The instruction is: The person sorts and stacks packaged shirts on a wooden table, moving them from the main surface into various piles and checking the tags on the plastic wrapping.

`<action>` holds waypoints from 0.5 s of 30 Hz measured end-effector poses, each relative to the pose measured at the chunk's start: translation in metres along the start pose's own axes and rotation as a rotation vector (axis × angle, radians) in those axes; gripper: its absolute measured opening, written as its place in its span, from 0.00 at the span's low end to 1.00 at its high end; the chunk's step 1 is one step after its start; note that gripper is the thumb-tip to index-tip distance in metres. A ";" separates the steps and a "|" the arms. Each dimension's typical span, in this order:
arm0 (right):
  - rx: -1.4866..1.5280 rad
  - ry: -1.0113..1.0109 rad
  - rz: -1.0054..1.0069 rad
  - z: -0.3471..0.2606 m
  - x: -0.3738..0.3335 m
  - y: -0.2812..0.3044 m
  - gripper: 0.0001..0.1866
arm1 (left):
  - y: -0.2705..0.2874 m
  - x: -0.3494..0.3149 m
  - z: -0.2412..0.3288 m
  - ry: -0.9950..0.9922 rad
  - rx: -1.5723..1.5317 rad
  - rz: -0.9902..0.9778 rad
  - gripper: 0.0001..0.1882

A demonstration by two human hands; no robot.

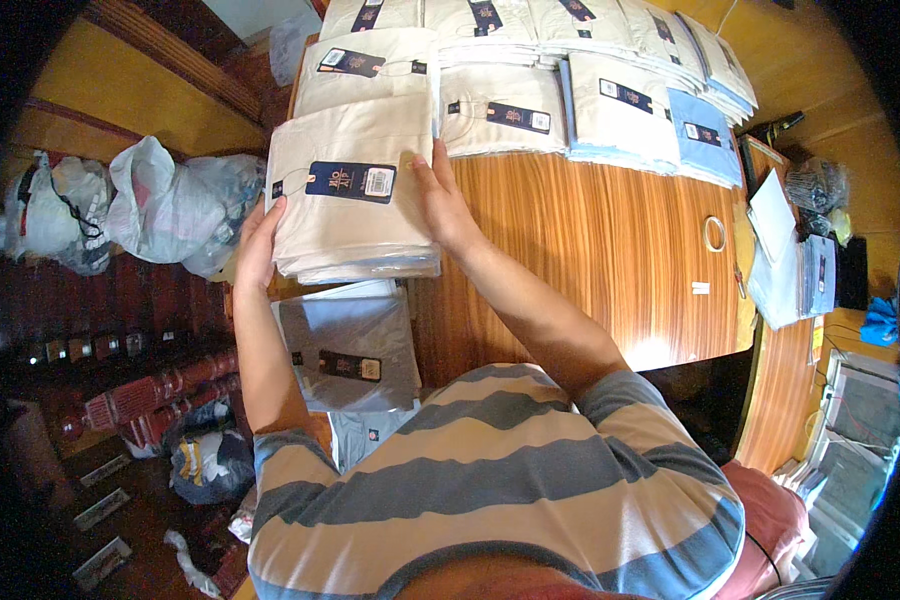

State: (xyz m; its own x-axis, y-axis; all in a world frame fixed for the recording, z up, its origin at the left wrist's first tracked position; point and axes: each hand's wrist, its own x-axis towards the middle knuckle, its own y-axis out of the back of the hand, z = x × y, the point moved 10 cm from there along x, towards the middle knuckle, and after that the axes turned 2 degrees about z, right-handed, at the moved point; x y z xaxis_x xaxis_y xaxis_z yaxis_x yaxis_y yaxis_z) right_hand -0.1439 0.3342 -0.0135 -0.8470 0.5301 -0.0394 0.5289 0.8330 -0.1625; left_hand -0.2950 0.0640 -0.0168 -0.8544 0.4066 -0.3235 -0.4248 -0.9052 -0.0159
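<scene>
A stack of folded cream garments in clear plastic bags [355, 235] sits at the left end of the table, with a dark blue hang tag [350, 182] on the top one. My left hand [258, 245] grips the stack's left edge, thumb on top. Against the right edge presses my right hand [445, 205], its thumb over the bag and fingers along the side. The two hands clasp the stack between them. Just nearer to me lies a grey packaged garment [355, 340] with a dark tag, partly covered by the stack.
More bagged cream stacks [500, 105] line the table's far side, with light blue packs [702, 135] at their right. A tape roll [714, 234] and a small white label [701, 288] lie on the wooden table [560, 260]. Stuffed plastic bags [160, 200] stand at left.
</scene>
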 end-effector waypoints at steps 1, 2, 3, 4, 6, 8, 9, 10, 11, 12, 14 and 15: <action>0.018 -0.034 -0.004 0.003 -0.002 0.001 0.44 | -0.003 0.000 0.003 0.002 0.004 -0.010 0.31; 0.037 -0.068 -0.008 0.006 -0.003 -0.001 0.45 | 0.001 -0.001 0.007 -0.007 0.034 0.037 0.34; 0.052 -0.097 -0.001 0.007 -0.005 0.004 0.46 | 0.010 -0.002 0.013 -0.035 0.074 0.106 0.35; -0.016 -0.147 -0.048 0.005 -0.013 0.005 0.47 | 0.020 -0.005 0.017 -0.064 0.107 0.174 0.36; -0.067 -0.068 -0.006 -0.009 -0.024 0.023 0.44 | 0.003 -0.025 0.042 -0.100 0.130 0.259 0.36; -0.100 -0.027 -0.026 -0.011 -0.037 0.046 0.39 | 0.006 -0.053 0.072 -0.266 0.268 0.361 0.35; -0.077 -0.030 -0.064 -0.007 -0.046 0.064 0.36 | 0.019 -0.064 0.084 -0.422 0.412 0.429 0.34; -0.056 -0.039 -0.097 -0.005 -0.053 0.086 0.34 | 0.006 -0.087 0.099 -0.568 0.440 0.482 0.32; -0.233 -0.055 -0.090 -0.016 -0.059 0.116 0.30 | -0.016 -0.120 0.117 -0.711 0.469 0.545 0.30; -0.239 -0.010 -0.019 -0.021 -0.058 0.154 0.25 | -0.045 -0.153 0.130 -0.872 0.430 0.566 0.27; -0.333 0.052 0.219 -0.033 -0.050 0.236 0.20 | -0.093 -0.201 0.120 -1.046 0.297 0.551 0.23; -0.382 0.094 0.294 -0.038 -0.040 0.278 0.20 | -0.112 -0.211 0.096 -1.060 0.202 0.510 0.23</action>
State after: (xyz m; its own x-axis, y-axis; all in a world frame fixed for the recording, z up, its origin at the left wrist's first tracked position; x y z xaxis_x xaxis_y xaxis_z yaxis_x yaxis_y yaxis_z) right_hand 0.0392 0.5507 -0.0193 -0.6597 0.7489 0.0630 0.7417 0.6351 0.2157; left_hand -0.0958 0.0914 0.1442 -0.7194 -0.0084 0.6946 0.0772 -0.9947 0.0678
